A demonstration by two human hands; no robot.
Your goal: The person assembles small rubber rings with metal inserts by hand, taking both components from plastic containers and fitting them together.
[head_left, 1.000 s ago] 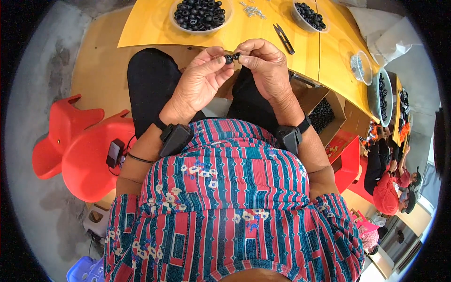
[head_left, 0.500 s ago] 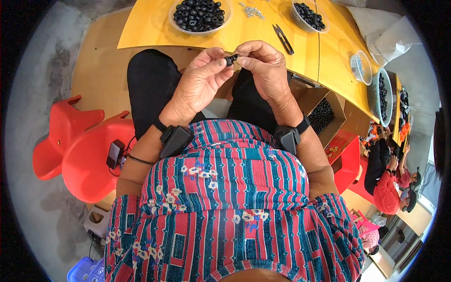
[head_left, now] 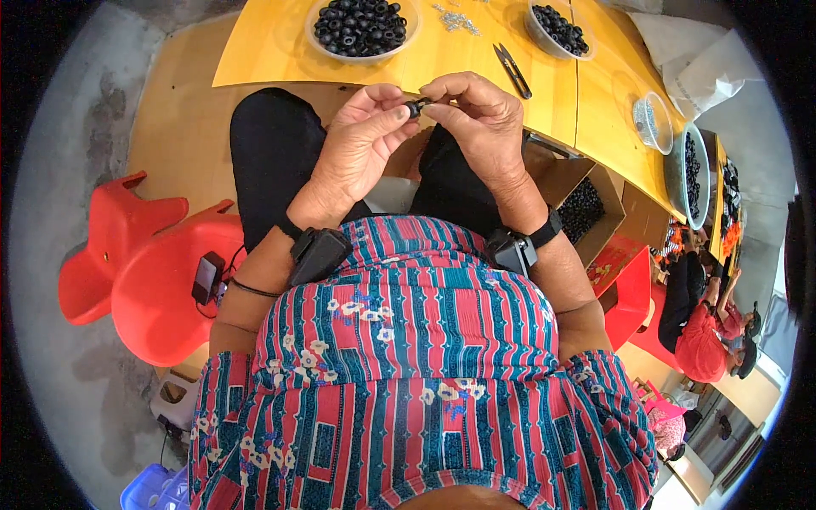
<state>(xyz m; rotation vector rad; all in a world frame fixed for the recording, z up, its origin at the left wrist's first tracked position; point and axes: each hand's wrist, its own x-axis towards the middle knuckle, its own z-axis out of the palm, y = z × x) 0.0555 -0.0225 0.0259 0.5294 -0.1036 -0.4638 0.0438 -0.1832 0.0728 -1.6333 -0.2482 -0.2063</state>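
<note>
Over my lap, at the near edge of the table, my left hand (head_left: 361, 140) pinches a small round black part (head_left: 416, 108) between thumb and fingers. My right hand (head_left: 480, 119) meets it from the right, its thumb and forefinger closed on a small black piece at the part's end. The fingertips partly hide how the two fit together. Just beyond the hands stands a clear plastic bowl (head_left: 413, 36) heaped with black ring-shaped parts (head_left: 361, 25). Dark thread snips (head_left: 512, 71) lie on the yellow table (head_left: 459, 64) beyond my right hand.
Small silvery pieces (head_left: 457, 20) are scattered on the table. Farther right stand another bowl of black parts (head_left: 557, 32), a tub of pale pieces (head_left: 653, 123) and a large basin (head_left: 695, 174). An open carton (head_left: 608, 191) sits beside my right arm; red chairs (head_left: 170, 289) are left. People sit far right.
My right hand has shifted slightly and its wrist has turned; its thumb has drawn back a little from the black part. My left hand stays almost where it was.
</note>
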